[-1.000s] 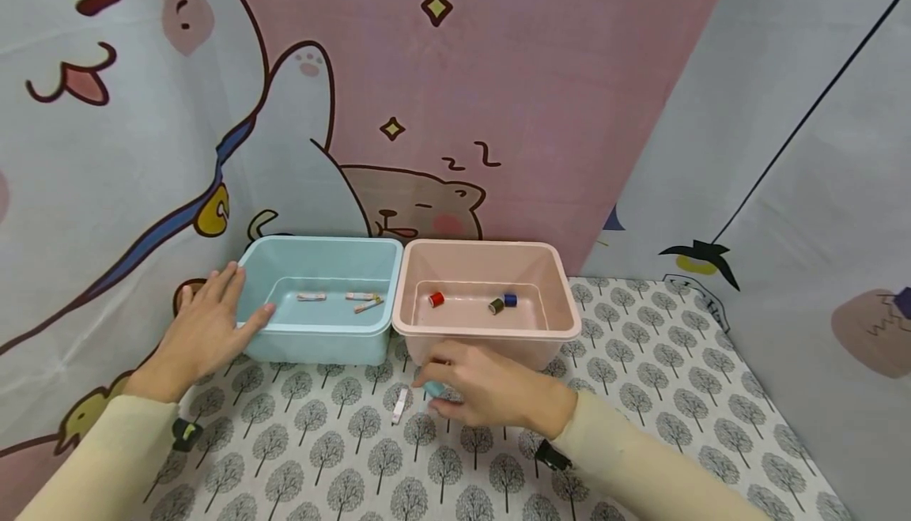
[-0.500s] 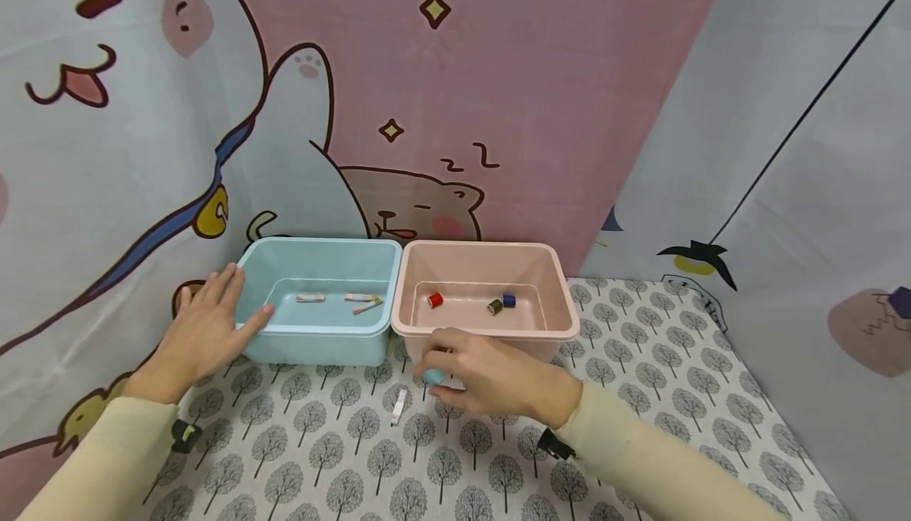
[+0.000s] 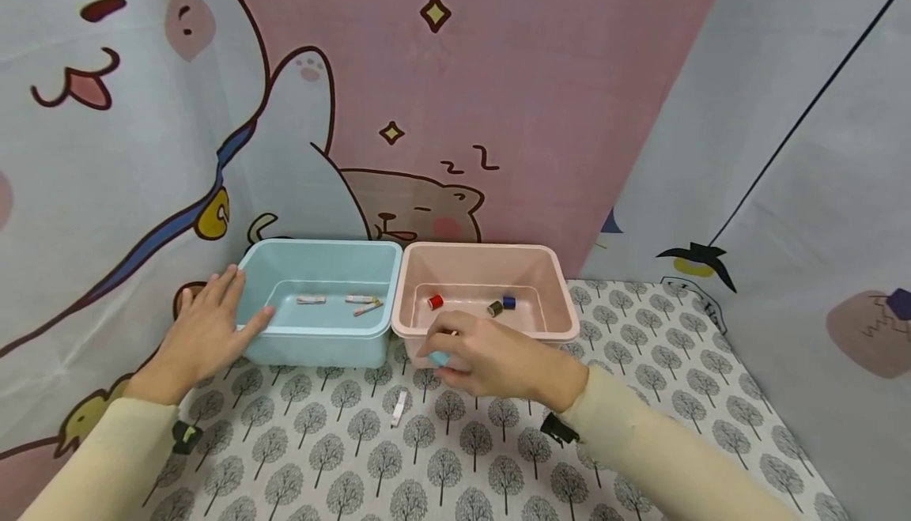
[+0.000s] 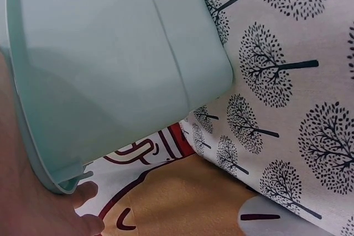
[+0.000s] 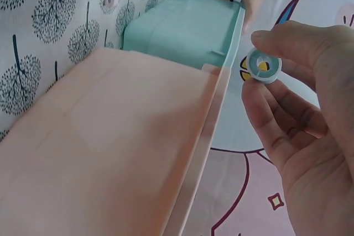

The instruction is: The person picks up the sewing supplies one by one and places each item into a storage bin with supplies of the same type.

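A: Head view: a right hand [image 3: 491,355] pinches a small, round pale-blue spool [image 3: 439,358] by a peach-pink plastic bin [image 3: 484,246]; a left hand [image 3: 202,335], fingers spread, rests on a light-blue plastic bin [image 3: 313,349]. The step?

B: Seemingly a placement; the next move likely calls for clearing the rim, then releasing.

A: Left wrist?

B: The light-blue rim's underside, unseen overhead; no spool.

A: Right wrist?

B: The spool's hollow end, between thumb and forefinger.

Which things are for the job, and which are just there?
Job, probably: right hand, turquoise spool, left hand, pink tub, blue tub, red spool, green spool, navy spool, pale sticks, loose stick.

Just there: patterned cloth, cartoon backdrop.
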The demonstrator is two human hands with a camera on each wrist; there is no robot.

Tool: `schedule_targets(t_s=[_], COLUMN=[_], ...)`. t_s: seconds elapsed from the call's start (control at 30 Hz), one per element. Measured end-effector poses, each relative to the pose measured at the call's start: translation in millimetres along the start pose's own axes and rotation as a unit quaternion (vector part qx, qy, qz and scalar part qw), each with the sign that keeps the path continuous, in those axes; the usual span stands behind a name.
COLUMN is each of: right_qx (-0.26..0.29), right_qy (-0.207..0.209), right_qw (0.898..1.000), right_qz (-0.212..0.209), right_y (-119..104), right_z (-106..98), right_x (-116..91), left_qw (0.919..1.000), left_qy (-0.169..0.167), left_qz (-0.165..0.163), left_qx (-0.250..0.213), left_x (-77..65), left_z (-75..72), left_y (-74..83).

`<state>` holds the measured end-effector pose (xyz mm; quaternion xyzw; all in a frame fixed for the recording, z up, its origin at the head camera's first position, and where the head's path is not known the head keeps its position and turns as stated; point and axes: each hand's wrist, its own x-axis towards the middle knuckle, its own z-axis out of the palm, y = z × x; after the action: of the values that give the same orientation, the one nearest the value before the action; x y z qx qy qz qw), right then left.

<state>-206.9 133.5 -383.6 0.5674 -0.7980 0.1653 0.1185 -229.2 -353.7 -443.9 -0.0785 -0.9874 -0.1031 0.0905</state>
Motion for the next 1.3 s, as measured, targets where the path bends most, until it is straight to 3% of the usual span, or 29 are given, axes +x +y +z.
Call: schedule_targets(t_s=[0.23,1.07,1.3], right_qx=[-0.017,0.014,0.001], right_qy=[-0.006,0.026,0.025], right_qw=[1.0,0.999,0.999], right_qz=[0.024,0.012,0.032], right_y=[6,31,41], right_z=[-7,-26,-32], right_x=[2,9,11], left_qw=[1.0,1.0,1.0], left_qy=[0.004,-0.004,-0.008], left_qz=[-0.001,-0.002,-0.002], left_qx=[-0.002,0.003,0.003], left_x=[-0.6,-0.9,-0.7], left_z=[-0.6,-3.0,-3.6], left_y=[-0.6,1.8,2.8])
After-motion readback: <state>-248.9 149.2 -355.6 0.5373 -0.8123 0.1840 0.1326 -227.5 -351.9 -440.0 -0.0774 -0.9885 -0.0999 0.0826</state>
